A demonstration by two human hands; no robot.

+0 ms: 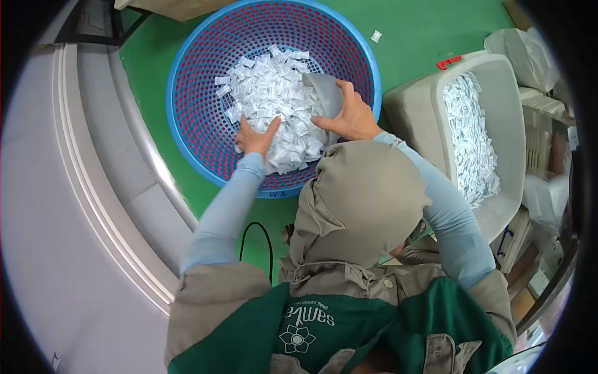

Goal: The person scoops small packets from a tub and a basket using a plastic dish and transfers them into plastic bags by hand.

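Observation:
A large blue basket (pixel 179 134) with a red-dotted mesh wall holds a heap of small white packets (pixel 268 87). My left hand (pixel 255 137) rests on the near left part of the heap, thumb and fingers spread apart. On the right side of the heap, my right hand (pixel 352 115) grips a grey scoop-like container (pixel 325 93), thumb at its near edge and fingers over its outer side. The container is tilted among the packets, and its mouth is partly hidden.
To the right, a tilted beige bin (pixel 411 112) holds many more packets (pixel 470 143). One loose packet (pixel 376 36) lies on the green floor (pixel 417 25). A curved pale ledge (pixel 118 124) runs along the left. Plastic bags (pixel 526 59) stand at far right.

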